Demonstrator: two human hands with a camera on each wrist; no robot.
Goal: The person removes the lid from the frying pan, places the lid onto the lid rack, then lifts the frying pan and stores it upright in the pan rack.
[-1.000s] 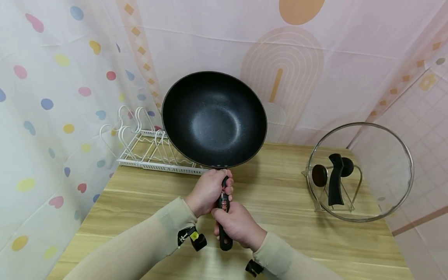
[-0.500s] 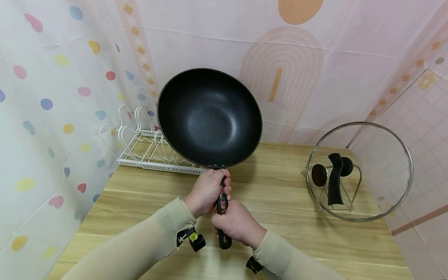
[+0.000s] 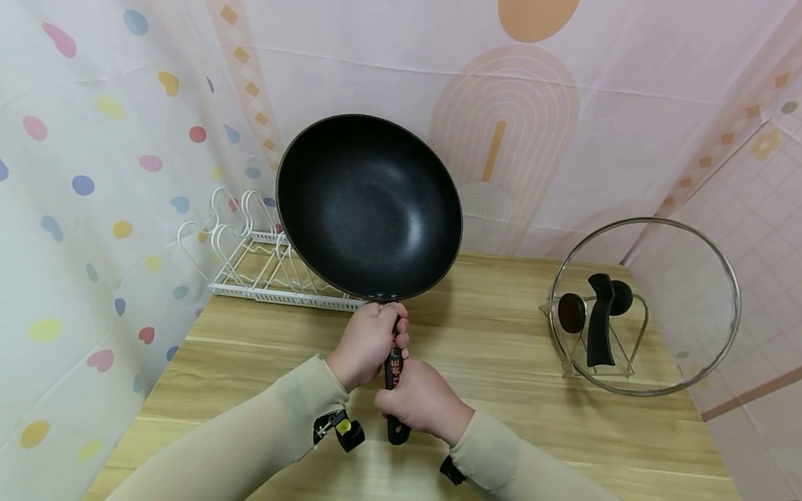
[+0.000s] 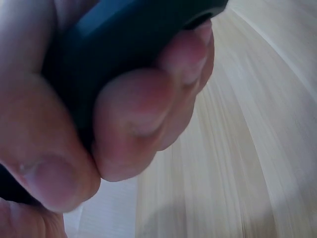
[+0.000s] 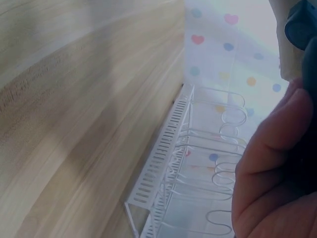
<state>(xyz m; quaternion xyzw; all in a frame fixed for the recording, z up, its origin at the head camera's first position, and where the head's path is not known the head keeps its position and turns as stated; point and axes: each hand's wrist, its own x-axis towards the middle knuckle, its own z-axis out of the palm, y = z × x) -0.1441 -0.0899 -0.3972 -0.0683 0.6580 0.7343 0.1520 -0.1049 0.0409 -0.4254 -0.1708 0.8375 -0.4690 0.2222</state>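
A black wok [image 3: 370, 209] is held up off the table, its dark inside facing me and its bowl tilted up. My left hand [image 3: 368, 341] grips the handle [image 3: 393, 369] close to the bowl, fingers wrapped round it. Lower on the same handle, my right hand [image 3: 426, 400] holds on near the end, its thumb across the top; its other fingers are mostly hidden. Curled fingers [image 4: 133, 114] round the dark handle fill much of the left wrist view. Behind and left of the bowl stands a white wire rack [image 3: 276, 299], partly covered by the wok in the head view.
A glass lid [image 3: 683, 313] with a black knob handle [image 3: 601, 327] stands upright on a small wire stand [image 3: 638, 348] at the right. Patterned curtains [image 3: 150, 167] hang behind and beside the wooden table [image 3: 501, 334]. The rack [image 5: 163, 153] also shows in the right wrist view.
The wok's bowl has shifted left and slightly up, over more of the rack. Both hands keep their grip and have moved a little left. The lid has not moved.
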